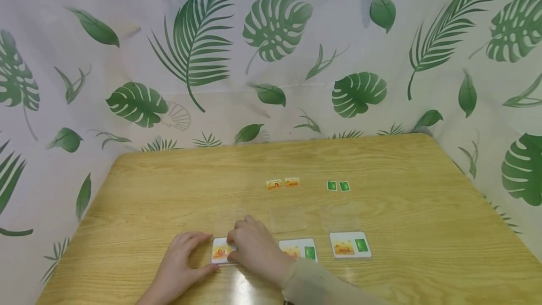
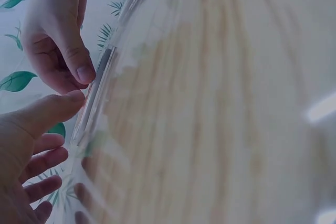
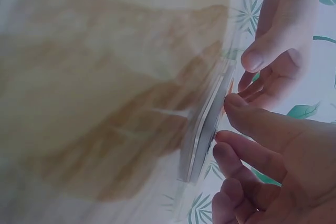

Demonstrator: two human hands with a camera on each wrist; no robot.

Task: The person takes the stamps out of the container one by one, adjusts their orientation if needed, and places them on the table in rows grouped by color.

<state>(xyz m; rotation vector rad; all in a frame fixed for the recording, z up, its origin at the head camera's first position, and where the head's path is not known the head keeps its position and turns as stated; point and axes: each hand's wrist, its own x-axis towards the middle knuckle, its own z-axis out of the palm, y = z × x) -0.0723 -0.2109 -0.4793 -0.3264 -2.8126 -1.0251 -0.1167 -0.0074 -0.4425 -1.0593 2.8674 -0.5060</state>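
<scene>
A white card [image 1: 220, 251] with an orange picture lies near the table's front edge; its right part is hidden under my right hand [image 1: 260, 251]. My left hand [image 1: 179, 262] is at the card's left side, thumb by the lower edge and forefinger by the upper corner, other fingers loose. In the right wrist view, the thumb and forefinger of my right hand [image 3: 273, 166] touch the face of the card [image 3: 207, 129], tips slightly apart; whether they pinch something small cannot be told. The left wrist view shows the card [image 2: 94, 95] edge-on between both hands.
Right of my hands lie two white cards, a middle one [image 1: 298, 248] and a right one [image 1: 350, 244], each with orange and green pictures. Clear flat pieces [image 1: 289, 219] lie behind them. Farther back are two orange pieces [image 1: 292, 181] and two green pieces [image 1: 345, 186].
</scene>
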